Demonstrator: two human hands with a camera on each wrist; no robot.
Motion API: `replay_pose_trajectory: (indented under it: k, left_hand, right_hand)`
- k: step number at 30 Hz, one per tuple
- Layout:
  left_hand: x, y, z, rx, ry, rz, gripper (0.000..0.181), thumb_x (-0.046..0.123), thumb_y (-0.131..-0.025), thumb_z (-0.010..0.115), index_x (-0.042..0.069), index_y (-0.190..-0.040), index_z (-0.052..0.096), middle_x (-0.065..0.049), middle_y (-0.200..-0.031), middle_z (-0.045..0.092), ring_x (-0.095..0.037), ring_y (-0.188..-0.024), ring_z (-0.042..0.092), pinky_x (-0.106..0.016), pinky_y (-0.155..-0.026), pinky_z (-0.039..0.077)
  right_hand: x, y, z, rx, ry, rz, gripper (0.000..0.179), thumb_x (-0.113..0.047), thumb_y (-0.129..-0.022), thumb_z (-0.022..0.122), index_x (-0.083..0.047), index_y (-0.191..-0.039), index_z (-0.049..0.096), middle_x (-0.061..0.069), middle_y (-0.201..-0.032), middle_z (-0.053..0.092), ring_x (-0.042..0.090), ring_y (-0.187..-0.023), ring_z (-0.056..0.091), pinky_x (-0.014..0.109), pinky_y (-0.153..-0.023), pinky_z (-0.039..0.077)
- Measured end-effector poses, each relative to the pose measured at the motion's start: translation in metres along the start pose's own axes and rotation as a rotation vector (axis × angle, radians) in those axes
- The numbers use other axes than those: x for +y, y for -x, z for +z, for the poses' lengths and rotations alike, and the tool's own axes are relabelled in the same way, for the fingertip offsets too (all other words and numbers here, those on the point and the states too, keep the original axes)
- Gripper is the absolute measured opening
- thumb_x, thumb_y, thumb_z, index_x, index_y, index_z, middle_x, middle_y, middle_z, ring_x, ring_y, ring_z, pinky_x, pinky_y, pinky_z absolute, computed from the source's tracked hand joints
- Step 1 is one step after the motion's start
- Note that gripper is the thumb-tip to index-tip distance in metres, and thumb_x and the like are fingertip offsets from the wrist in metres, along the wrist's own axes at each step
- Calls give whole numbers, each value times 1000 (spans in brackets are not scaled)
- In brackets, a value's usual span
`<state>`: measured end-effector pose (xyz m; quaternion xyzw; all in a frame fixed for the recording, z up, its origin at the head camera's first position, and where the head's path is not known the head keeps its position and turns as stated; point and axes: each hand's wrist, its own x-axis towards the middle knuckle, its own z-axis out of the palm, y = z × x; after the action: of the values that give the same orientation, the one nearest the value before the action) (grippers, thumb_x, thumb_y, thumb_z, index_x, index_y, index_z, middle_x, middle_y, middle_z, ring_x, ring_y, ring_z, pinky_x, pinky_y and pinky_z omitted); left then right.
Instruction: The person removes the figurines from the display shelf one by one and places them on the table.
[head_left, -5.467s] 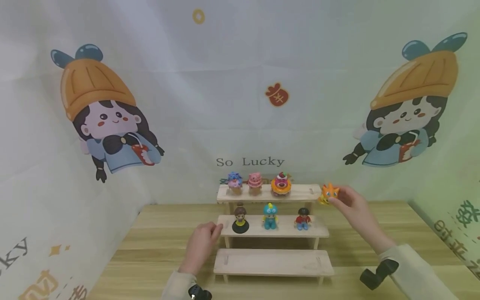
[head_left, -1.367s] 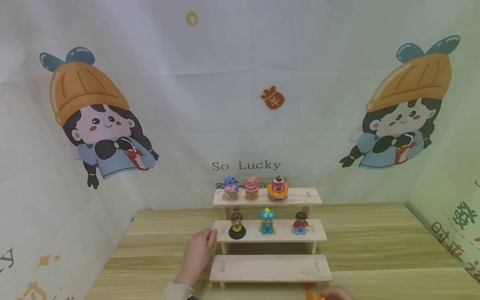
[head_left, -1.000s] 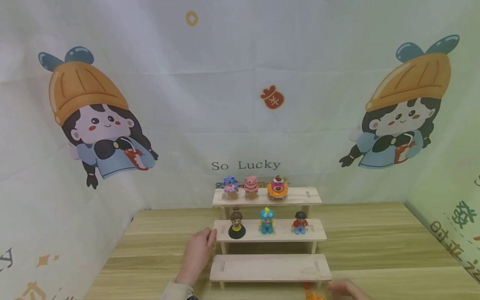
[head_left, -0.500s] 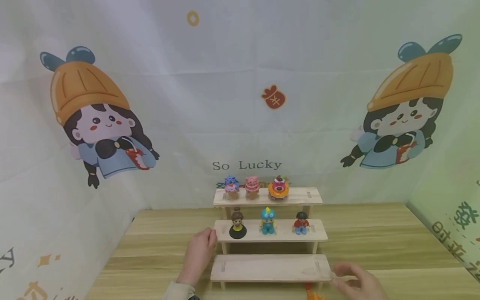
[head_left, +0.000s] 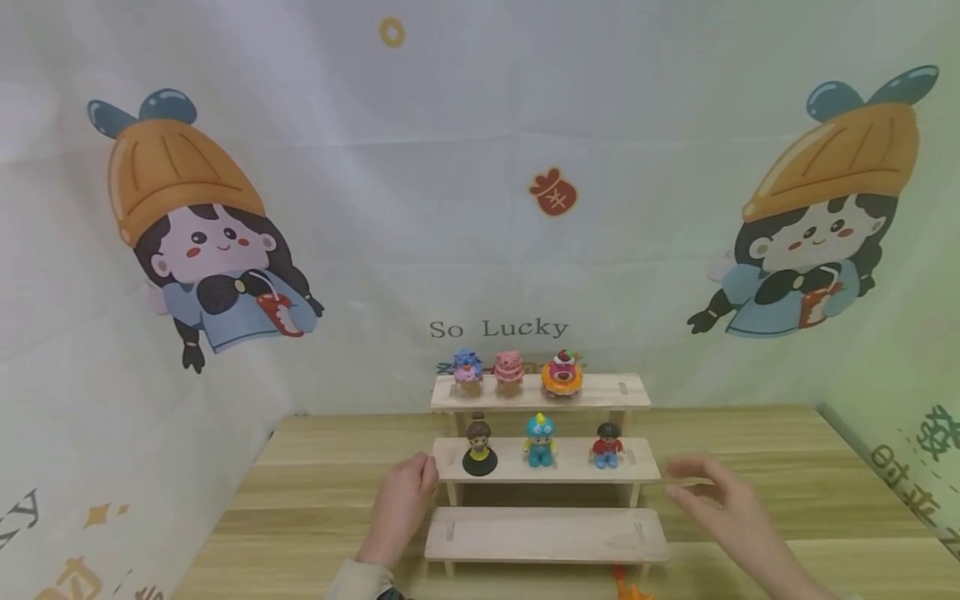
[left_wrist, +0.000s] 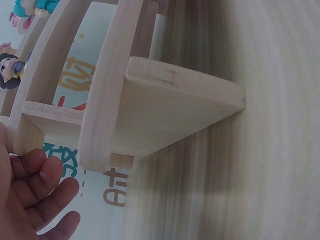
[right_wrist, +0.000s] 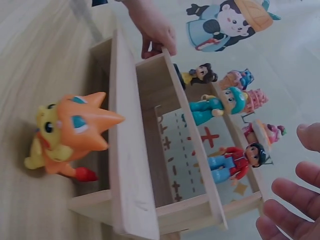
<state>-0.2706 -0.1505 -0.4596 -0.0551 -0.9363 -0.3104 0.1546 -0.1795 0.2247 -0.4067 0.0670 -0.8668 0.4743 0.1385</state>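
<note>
My left hand (head_left: pixel 402 507) pinches the left end of the middle tier of a three-step wooden display shelf (head_left: pixel 547 533), its fingers (left_wrist: pixel 42 182) curled under the board. My right hand (head_left: pixel 723 508), holding nothing, hovers just off the right end of that tier, thumb and fingers apart. An orange fox-like figure (right_wrist: pixel 75 127) with a red tail tip stands on the table in front of the lowest tier; in the head view only its top shows. On the middle tier stand a brown-haired doll (head_left: pixel 479 446), a teal-suited figure (head_left: pixel 540 442) and a red-jacketed figure (head_left: pixel 607 446).
The top tier bears a blue ice-cream figure (head_left: pixel 468 372), a pink ice-cream figure (head_left: pixel 509 372) and a bear in an orange ring (head_left: pixel 562 375). The wood-grain table (head_left: pixel 300 483) meets a printed cloth backdrop (head_left: pixel 360 250) behind and at both sides.
My right hand, which held the orange figure beside the top tier, has set it down in front of the shelf, let go and risen beside the middle tier. My left hand stays put.
</note>
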Motion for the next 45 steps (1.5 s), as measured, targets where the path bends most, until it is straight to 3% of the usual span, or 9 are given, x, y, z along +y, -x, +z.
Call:
replay_pose_trajectory:
  k: [6, 16, 23, 33, 40, 45]
  left_hand:
    - [1, 0, 0, 4, -15, -2, 32, 17, -98, 43, 13, -66, 44, 2, -58, 40, -11, -51, 35, -23, -48, 32]
    - [1, 0, 2, 8, -11, 0, 32, 16, -98, 43, 12, -66, 44, 2, -58, 40, -11, -51, 35, -22, -48, 31]
    - [-1, 1, 3, 17, -3, -1, 32, 15, -98, 42, 13, -66, 44, 2, -57, 40, -10, -51, 35, -22, -48, 32]
    - [-1, 1, 3, 40, -7, 18, 32, 14, -97, 43, 12, -66, 43, 2, -57, 40, -10, -51, 34, -22, -48, 32]
    - [-1, 2, 2, 31, 5, 6, 32, 14, -98, 43, 12, -66, 43, 2, -57, 39, -10, -51, 34, -21, -47, 32]
    - [-1, 2, 2, 41, -6, 22, 32, 14, -98, 43, 13, -65, 43, 3, -57, 39, -10, -51, 34, -21, -48, 32]
  right_hand:
    - [-7, -14, -2, 67, 39, -114, 23, -11, -88, 68, -5, -109, 63, 11, -108, 66, -5, -89, 58, 20, -73, 52]
    - [-20, -39, -2, 75, 83, -157, 24, -17, -90, 67, -4, -110, 64, 9, -107, 68, -7, -92, 56, 23, -79, 51]
    - [-24, -59, 0, 54, 85, -130, 27, -22, -92, 64, -6, -114, 62, 8, -109, 67, -7, -94, 55, 17, -83, 48]
    - [-36, -78, 8, 8, 84, -163, 31, -27, -94, 62, -7, -118, 61, 9, -113, 67, 20, -103, 61, 22, -84, 50]
    - [-39, -93, 15, -27, 98, -184, 37, -29, -96, 57, -4, -124, 59, 13, -117, 66, 29, -109, 61, 45, -89, 50]
    - [-43, -104, 20, -58, 78, -164, 41, -33, -97, 55, -4, -127, 57, 16, -123, 63, 33, -115, 58, 48, -93, 48]
